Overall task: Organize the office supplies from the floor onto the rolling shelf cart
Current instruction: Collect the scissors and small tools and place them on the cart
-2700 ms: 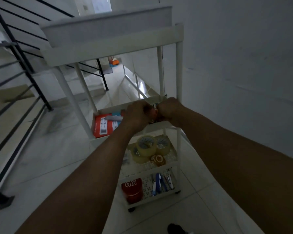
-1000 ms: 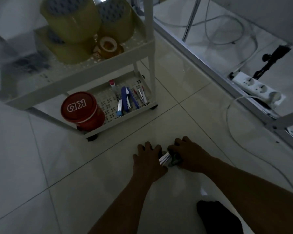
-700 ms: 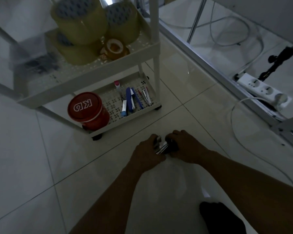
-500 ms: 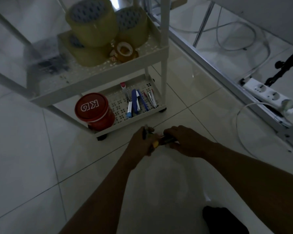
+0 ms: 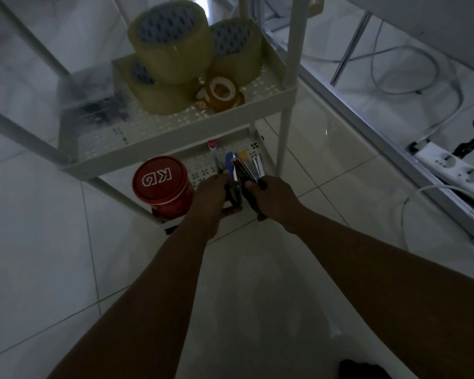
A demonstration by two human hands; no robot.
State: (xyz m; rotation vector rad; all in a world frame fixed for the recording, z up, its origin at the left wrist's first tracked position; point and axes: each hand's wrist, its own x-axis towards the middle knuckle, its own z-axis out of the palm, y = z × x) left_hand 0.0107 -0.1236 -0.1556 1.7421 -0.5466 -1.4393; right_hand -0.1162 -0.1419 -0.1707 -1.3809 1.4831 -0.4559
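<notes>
Both hands, L [image 5: 212, 194] & R [image 5: 268, 196], each w/ grip closed on dark tools [image 5: 237, 184], held low over cart's [image 5: 175, 132] bottom tray, prob. to lay them beside pens [image 5: 255, 162] just beyond grip.

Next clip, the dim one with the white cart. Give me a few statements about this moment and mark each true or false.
1. The round red tin with the white-lettered lid stands on the bottom shelf of the white metal rolling cart. True.
2. Both hands are empty. False: the left hand and right hand each grip dark-handled tools over the bottom shelf.
3. The yellowish rolls of packing tape sit on the floor. False: they are piled on the shelf above.
4. A white power strip lies on the floor at right. True.
</notes>
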